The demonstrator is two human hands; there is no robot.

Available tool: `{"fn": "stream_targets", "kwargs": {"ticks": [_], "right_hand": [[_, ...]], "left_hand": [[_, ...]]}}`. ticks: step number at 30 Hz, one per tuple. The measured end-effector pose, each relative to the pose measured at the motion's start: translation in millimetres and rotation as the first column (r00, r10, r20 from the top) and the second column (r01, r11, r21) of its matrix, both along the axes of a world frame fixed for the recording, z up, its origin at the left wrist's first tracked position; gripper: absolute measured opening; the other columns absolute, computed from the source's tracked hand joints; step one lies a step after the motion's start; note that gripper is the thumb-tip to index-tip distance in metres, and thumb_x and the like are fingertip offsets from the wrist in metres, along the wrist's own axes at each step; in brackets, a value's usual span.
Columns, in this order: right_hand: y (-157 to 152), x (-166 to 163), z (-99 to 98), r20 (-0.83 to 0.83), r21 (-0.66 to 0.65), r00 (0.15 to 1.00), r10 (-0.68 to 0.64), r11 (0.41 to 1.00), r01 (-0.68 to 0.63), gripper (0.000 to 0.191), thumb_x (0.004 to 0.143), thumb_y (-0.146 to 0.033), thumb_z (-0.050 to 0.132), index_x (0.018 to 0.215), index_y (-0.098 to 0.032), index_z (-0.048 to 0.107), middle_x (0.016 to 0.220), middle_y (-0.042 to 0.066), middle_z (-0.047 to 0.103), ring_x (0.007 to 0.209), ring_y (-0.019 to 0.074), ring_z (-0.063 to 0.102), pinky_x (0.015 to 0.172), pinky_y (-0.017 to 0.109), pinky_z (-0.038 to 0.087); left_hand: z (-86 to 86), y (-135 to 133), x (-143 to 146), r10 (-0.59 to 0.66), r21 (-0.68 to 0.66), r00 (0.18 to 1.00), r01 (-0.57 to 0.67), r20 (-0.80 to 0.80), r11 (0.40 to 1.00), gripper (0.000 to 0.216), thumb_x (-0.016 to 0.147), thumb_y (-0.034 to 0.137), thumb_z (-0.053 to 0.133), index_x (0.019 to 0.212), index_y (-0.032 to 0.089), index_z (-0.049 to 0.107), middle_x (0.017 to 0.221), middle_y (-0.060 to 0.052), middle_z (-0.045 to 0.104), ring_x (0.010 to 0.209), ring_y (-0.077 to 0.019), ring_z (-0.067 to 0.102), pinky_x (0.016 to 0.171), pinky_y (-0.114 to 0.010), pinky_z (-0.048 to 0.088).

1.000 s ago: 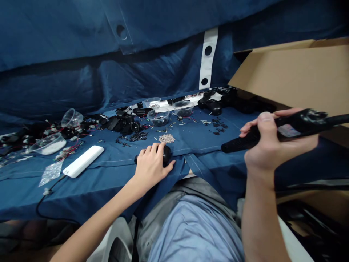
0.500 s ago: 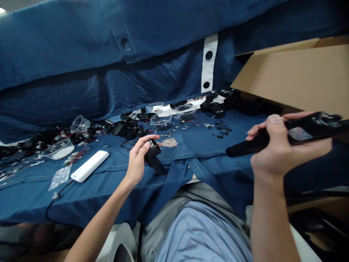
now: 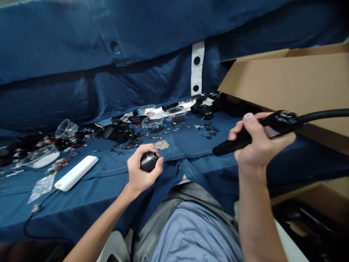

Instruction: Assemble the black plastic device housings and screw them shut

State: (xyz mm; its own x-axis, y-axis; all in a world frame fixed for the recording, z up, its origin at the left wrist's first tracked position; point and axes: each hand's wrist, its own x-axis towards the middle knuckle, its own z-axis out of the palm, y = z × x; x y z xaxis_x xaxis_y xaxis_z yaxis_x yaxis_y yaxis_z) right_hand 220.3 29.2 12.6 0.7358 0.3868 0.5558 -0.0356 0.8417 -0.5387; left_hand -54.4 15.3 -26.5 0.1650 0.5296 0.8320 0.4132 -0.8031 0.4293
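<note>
My left hand (image 3: 143, 170) is closed round a black plastic housing (image 3: 148, 161), whose smooth rounded end faces me; the fingers cover much of it. A black wand-shaped tool (image 3: 275, 125) with a pale label and a thick cable lies in the grip of my right hand (image 3: 257, 140). Its tapered end points left over the blue cloth, and its exact kind is unclear. Beyond my left hand sits a small heap of tiny beige pieces (image 3: 161, 145). Small black pieces (image 3: 212, 130) are scattered to the right of that heap.
Clear plastic tubs (image 3: 177, 114) stand further back among black housings (image 3: 117, 130). At left lie a white oblong device (image 3: 76, 173) with a cord, a clear plastic bag (image 3: 42, 187) and wired parts. A cardboard box (image 3: 289, 80) rises on the right; blue cloth hangs behind.
The black housing in my left hand has turned, so its rounded end now shows instead of its open ring. My right hand still holds the tool; its cable now shows. The view has shifted right.
</note>
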Motion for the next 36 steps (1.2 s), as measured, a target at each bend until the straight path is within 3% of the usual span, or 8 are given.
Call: {"fn": "stream_targets", "kwargs": {"ticks": [3, 7, 13, 19, 25, 29, 32, 36], "right_hand": [[13.5, 17.1, 15.2, -0.15, 0.08, 0.988, -0.033, 0.996, 0.045, 0.017, 0.073, -0.025, 0.074, 0.07, -0.027, 0.058, 0.048, -0.009, 0.051, 0.037, 0.0131, 0.045, 0.034, 0.026, 0.035], [53.4, 33.5, 23.9, -0.115, 0.082, 0.991, -0.067, 0.994, 0.077, 0.024, 0.071, -0.029, 0.078, 0.071, -0.027, 0.054, 0.049, -0.009, 0.052, 0.038, 0.0123, 0.046, 0.034, 0.025, 0.036], [111.4, 21.1, 5.0, -0.01, 0.019, 1.0, -0.022, 1.0, 0.022, 0.026, 0.078, -0.033, 0.076, 0.07, -0.024, 0.053, 0.05, -0.01, 0.054, 0.037, 0.01, 0.048, 0.037, 0.023, 0.04], [128.6, 11.4, -2.9, 0.019, -0.027, 0.999, 0.025, 0.999, -0.025, 0.024, 0.079, -0.033, 0.075, 0.071, -0.023, 0.054, 0.051, -0.009, 0.055, 0.036, 0.0097, 0.048, 0.036, 0.023, 0.039], [127.0, 8.8, -5.3, 0.028, -0.031, 1.0, 0.003, 1.0, -0.002, 0.026, 0.081, -0.032, 0.075, 0.072, -0.022, 0.053, 0.054, -0.008, 0.055, 0.038, 0.0097, 0.049, 0.036, 0.022, 0.039], [104.7, 7.3, 6.9, -0.118, 0.014, 0.993, 0.013, 1.0, -0.011, 0.026, 0.078, -0.034, 0.075, 0.075, -0.024, 0.051, 0.053, -0.009, 0.052, 0.038, 0.0108, 0.047, 0.037, 0.023, 0.037], [66.9, 5.3, 25.4, -0.275, 0.002, 0.942, 0.192, 0.98, -0.199, 0.026, 0.078, -0.039, 0.07, 0.074, -0.024, 0.048, 0.057, -0.008, 0.051, 0.04, 0.0099, 0.046, 0.038, 0.023, 0.037], [12.8, -4.4, 51.8, -0.371, 0.052, 0.837, 0.402, 0.909, -0.414, 0.024, 0.083, -0.036, 0.06, 0.07, -0.023, 0.045, 0.059, -0.006, 0.045, 0.042, 0.0066, 0.041, 0.039, 0.02, 0.032]], "left_hand": [[-1.5, -6.1, 0.3, -0.042, 0.114, 0.996, 0.052, -0.085, 0.992, 0.032, 0.079, 0.012, 0.079, 0.107, 0.021, 0.065, 0.095, -0.005, 0.071, 0.087, -0.0203, 0.072, 0.082, -0.036, 0.06], [0.0, -1.6, 1.4, -0.062, 0.04, 0.997, 0.063, -0.035, 0.997, 0.025, 0.083, 0.015, 0.078, 0.105, 0.021, 0.068, 0.093, -0.005, 0.075, 0.093, -0.0219, 0.073, 0.088, -0.038, 0.06], [1.2, 2.9, 5.7, -0.061, 0.005, 0.998, 0.061, -0.007, 0.998, 0.024, 0.084, 0.016, 0.079, 0.105, 0.021, 0.071, 0.101, -0.006, 0.079, 0.1, -0.0229, 0.074, 0.094, -0.039, 0.059], [3.3, 1.4, 5.9, -0.061, -0.002, 0.998, 0.061, 0.021, 0.998, 0.019, 0.084, 0.018, 0.078, 0.102, 0.021, 0.07, 0.091, -0.004, 0.076, 0.092, -0.0216, 0.073, 0.088, -0.037, 0.059], [6.4, 3.2, 3.7, -0.017, -0.048, 0.999, 0.018, 0.029, 0.999, 0.012, 0.087, 0.024, 0.076, 0.099, 0.021, 0.073, 0.09, -0.004, 0.076, 0.093, -0.0217, 0.073, 0.088, -0.036, 0.059], [12.2, 2.2, 3.3, -0.003, -0.109, 0.999, 0.007, 0.038, 0.994, 0.009, 0.089, 0.022, 0.075, 0.097, 0.022, 0.079, 0.107, -0.006, 0.079, 0.102, -0.0223, 0.074, 0.096, -0.037, 0.058], [19.0, 0.3, 1.7, -0.043, -0.263, 0.999, 0.046, 0.018, 0.964, 0.011, 0.089, 0.025, 0.078, 0.098, 0.023, 0.084, 0.104, -0.005, 0.079, 0.097, -0.0205, 0.074, 0.092, -0.033, 0.058], [27.5, -7.0, 1.4, -0.161, -0.526, 0.985, 0.17, 0.063, 0.833, 0.035, 0.09, 0.04, 0.079, 0.121, 0.023, 0.081, 0.088, -0.003, 0.075, 0.076, -0.0166, 0.069, 0.071, -0.028, 0.056]]}}
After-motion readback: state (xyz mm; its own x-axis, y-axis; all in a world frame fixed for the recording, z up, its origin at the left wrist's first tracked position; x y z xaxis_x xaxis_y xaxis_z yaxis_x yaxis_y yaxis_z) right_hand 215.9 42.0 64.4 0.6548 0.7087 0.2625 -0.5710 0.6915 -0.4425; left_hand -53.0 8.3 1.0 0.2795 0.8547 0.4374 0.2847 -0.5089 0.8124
